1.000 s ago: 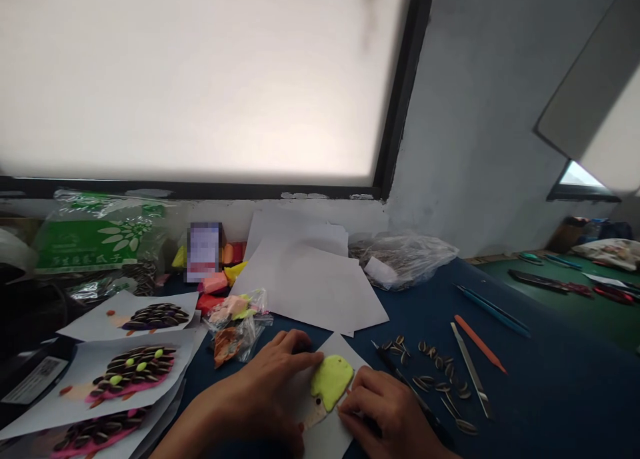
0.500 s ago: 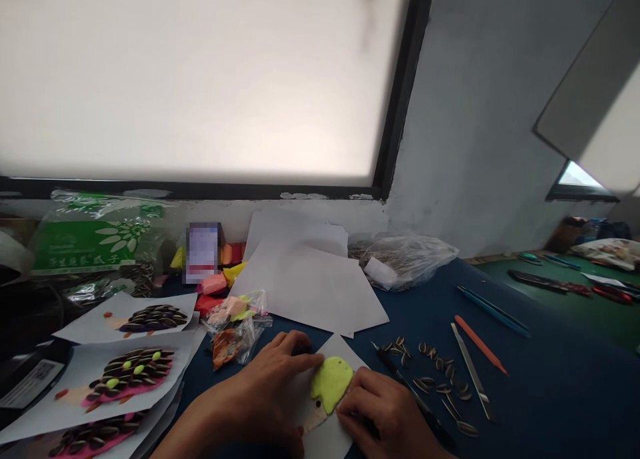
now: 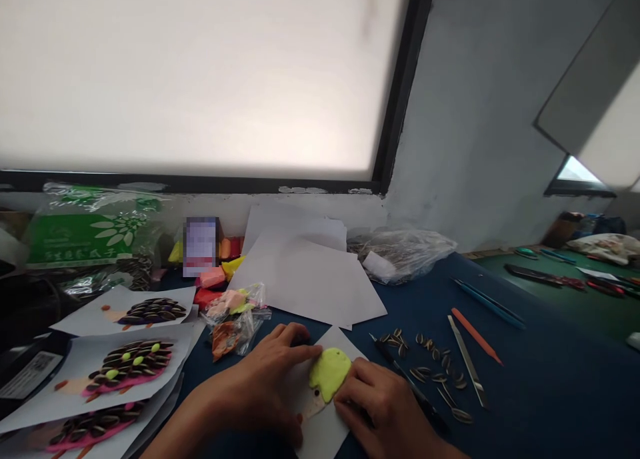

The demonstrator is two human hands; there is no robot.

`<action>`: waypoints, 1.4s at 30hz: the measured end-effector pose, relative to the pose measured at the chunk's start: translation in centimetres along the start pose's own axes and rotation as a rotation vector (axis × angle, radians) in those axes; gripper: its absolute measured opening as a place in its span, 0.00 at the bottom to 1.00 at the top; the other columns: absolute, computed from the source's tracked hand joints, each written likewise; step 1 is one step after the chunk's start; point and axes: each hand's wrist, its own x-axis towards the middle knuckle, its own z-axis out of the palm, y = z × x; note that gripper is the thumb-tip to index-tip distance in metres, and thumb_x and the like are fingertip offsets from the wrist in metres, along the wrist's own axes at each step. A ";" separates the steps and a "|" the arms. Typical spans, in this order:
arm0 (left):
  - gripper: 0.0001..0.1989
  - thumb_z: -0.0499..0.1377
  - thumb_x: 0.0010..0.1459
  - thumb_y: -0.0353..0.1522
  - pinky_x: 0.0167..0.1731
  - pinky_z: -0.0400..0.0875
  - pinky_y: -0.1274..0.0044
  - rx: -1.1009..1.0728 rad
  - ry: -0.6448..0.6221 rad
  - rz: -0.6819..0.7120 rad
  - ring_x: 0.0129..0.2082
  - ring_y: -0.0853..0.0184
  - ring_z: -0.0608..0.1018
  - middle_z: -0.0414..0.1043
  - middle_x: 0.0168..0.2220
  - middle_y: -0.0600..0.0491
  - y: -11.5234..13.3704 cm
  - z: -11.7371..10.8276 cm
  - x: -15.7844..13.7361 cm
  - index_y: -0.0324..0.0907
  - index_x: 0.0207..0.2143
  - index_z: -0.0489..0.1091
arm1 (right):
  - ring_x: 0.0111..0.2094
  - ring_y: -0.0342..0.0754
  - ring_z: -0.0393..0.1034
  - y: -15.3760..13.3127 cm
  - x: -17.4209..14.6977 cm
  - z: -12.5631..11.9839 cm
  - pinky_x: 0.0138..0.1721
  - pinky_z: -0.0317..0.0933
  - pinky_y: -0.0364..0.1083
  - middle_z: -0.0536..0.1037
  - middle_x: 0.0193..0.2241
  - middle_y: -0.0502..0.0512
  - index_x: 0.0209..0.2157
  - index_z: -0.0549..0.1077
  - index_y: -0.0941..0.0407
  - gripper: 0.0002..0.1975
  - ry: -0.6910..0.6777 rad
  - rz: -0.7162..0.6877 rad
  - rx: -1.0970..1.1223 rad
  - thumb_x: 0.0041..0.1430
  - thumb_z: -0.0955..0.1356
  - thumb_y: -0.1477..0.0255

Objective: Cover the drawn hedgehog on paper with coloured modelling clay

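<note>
A flattened yellow-green piece of modelling clay (image 3: 330, 374) lies on a white sheet of paper (image 3: 327, 439) in front of me. Below it is a pale clay part (image 3: 314, 408) with a dark dot where the two meet. My left hand (image 3: 270, 379) rests on the left side of the paper, thumb and fingers apart, one fingertip at the clay's upper left edge. Against the clay's right edge, my right hand (image 3: 377, 402) has its fingers bent and pressed together; whatever is between the fingertips is hidden.
Striped sunflower seeds (image 3: 440, 359), a dark pen (image 3: 410, 379), a metal blade-like tool (image 3: 467, 362) and an orange tool (image 3: 477, 337) lie at right. Seed-covered hedgehog pictures (image 3: 127, 372) lie at left. Clay packets (image 3: 233, 309) and white paper sheets (image 3: 305, 279) sit behind.
The whole view has shifted slightly, so things sit a little higher in the picture. Both hands keep nearly the same places around the clay.
</note>
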 end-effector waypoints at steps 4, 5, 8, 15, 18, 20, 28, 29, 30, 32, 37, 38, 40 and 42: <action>0.44 0.71 0.36 0.41 0.61 0.56 0.60 0.001 0.013 0.023 0.60 0.48 0.60 0.58 0.60 0.48 -0.2 0.2 0.0 0.50 0.59 0.66 | 0.30 0.47 0.67 0.0 -0.2 0.1 0.30 0.58 0.42 0.72 0.31 0.55 0.31 0.73 0.56 0.07 0.020 -0.053 -0.019 0.60 0.64 0.78; 0.44 0.71 0.36 0.41 0.61 0.57 0.60 -0.005 0.015 0.025 0.60 0.49 0.60 0.58 0.60 0.48 -0.3 0.2 0.0 0.50 0.59 0.66 | 0.30 0.47 0.67 0.0 -0.3 0.1 0.30 0.59 0.42 0.72 0.31 0.56 0.31 0.73 0.56 0.07 0.024 -0.067 -0.021 0.59 0.64 0.78; 0.45 0.71 0.35 0.41 0.60 0.57 0.60 -0.019 0.020 0.018 0.60 0.49 0.60 0.58 0.60 0.48 -0.3 0.2 0.0 0.51 0.59 0.65 | 0.30 0.47 0.67 0.0 -0.4 0.1 0.31 0.59 0.42 0.72 0.30 0.56 0.32 0.73 0.57 0.08 0.032 -0.089 -0.028 0.60 0.63 0.78; 0.44 0.71 0.36 0.41 0.60 0.57 0.60 -0.021 0.016 0.018 0.59 0.49 0.61 0.58 0.59 0.49 -0.6 0.2 0.1 0.53 0.59 0.65 | 0.30 0.46 0.67 0.1 -0.3 0.0 0.30 0.59 0.42 0.72 0.30 0.55 0.31 0.72 0.57 0.08 0.039 -0.094 -0.042 0.61 0.63 0.80; 0.44 0.71 0.36 0.41 0.60 0.58 0.60 -0.023 0.034 0.033 0.59 0.49 0.62 0.59 0.59 0.50 -0.9 0.5 0.2 0.53 0.59 0.66 | 0.30 0.47 0.67 0.0 -0.2 0.0 0.30 0.59 0.42 0.72 0.30 0.56 0.31 0.72 0.57 0.08 0.021 -0.075 -0.047 0.61 0.63 0.80; 0.43 0.71 0.36 0.40 0.59 0.58 0.60 -0.032 0.036 0.038 0.59 0.50 0.61 0.58 0.60 0.50 -1.1 0.6 0.2 0.54 0.59 0.66 | 0.30 0.47 0.67 -0.1 -0.2 -0.1 0.30 0.59 0.42 0.72 0.31 0.56 0.31 0.71 0.57 0.08 0.008 -0.061 -0.051 0.62 0.63 0.79; 0.47 0.72 0.33 0.37 0.60 0.58 0.63 -0.035 0.036 0.040 0.59 0.51 0.61 0.58 0.60 0.51 -1.2 0.6 0.2 0.55 0.60 0.65 | 0.32 0.47 0.67 -0.3 -0.5 -0.5 0.32 0.59 0.43 0.73 0.31 0.56 0.34 0.72 0.57 0.08 -0.005 -0.089 -0.031 0.63 0.62 0.79; 0.47 0.73 0.33 0.37 0.60 0.58 0.63 -0.035 0.037 0.038 0.59 0.51 0.61 0.58 0.59 0.51 -1.2 0.6 0.2 0.55 0.60 0.65 | 0.32 0.48 0.67 -0.4 -0.5 -0.6 0.32 0.59 0.43 0.73 0.31 0.56 0.34 0.72 0.57 0.09 -0.002 -0.096 -0.025 0.64 0.62 0.79; 0.47 0.73 0.33 0.37 0.60 0.58 0.63 -0.035 0.038 0.037 0.59 0.51 0.61 0.58 0.59 0.51 -1.2 0.6 0.2 0.54 0.60 0.65 | 0.32 0.48 0.67 -0.4 -0.6 -0.6 0.31 0.60 0.43 0.73 0.31 0.57 0.35 0.73 0.57 0.10 0.000 -0.101 -0.023 0.64 0.61 0.78; 0.46 0.72 0.35 0.38 0.60 0.57 0.62 -0.032 0.041 0.041 0.59 0.51 0.61 0.58 0.60 0.51 -1.2 0.6 0.2 0.54 0.60 0.65 | 0.31 0.48 0.67 -0.3 -0.7 -0.7 0.31 0.60 0.43 0.73 0.31 0.58 0.37 0.74 0.58 0.11 0.000 -0.122 -0.035 0.65 0.60 0.78; 0.44 0.70 0.38 0.40 0.61 0.56 0.62 -0.029 0.009 0.020 0.61 0.51 0.60 0.56 0.61 0.50 -0.9 0.3 0.1 0.53 0.60 0.64 | 0.28 0.48 0.66 0.3 -1.4 -0.5 0.29 0.61 0.44 0.73 0.29 0.59 0.44 0.74 0.60 0.13 0.065 -0.281 -0.195 0.65 0.59 0.78; 0.44 0.70 0.38 0.40 0.61 0.56 0.62 -0.031 0.007 0.023 0.61 0.51 0.60 0.56 0.61 0.50 -0.9 0.3 0.1 0.54 0.60 0.64 | 0.27 0.48 0.65 0.3 -1.5 -0.4 0.28 0.61 0.44 0.73 0.28 0.59 0.44 0.74 0.60 0.13 0.089 -0.314 -0.237 0.65 0.59 0.78; 0.43 0.71 0.38 0.40 0.61 0.56 0.61 -0.036 0.016 0.033 0.60 0.51 0.60 0.56 0.61 0.51 -0.9 0.2 0.1 0.55 0.60 0.64 | 0.26 0.47 0.65 0.3 -1.5 -0.2 0.27 0.61 0.44 0.73 0.27 0.58 0.44 0.74 0.60 0.13 0.119 -0.353 -0.306 0.65 0.59 0.79; 0.43 0.70 0.38 0.40 0.61 0.56 0.60 -0.038 0.019 0.038 0.60 0.50 0.61 0.57 0.61 0.51 -0.9 0.2 0.0 0.55 0.60 0.64 | 0.25 0.47 0.64 0.1 -1.4 -0.1 0.27 0.61 0.45 0.72 0.26 0.57 0.41 0.75 0.61 0.14 0.130 -0.358 -0.346 0.65 0.59 0.79</action>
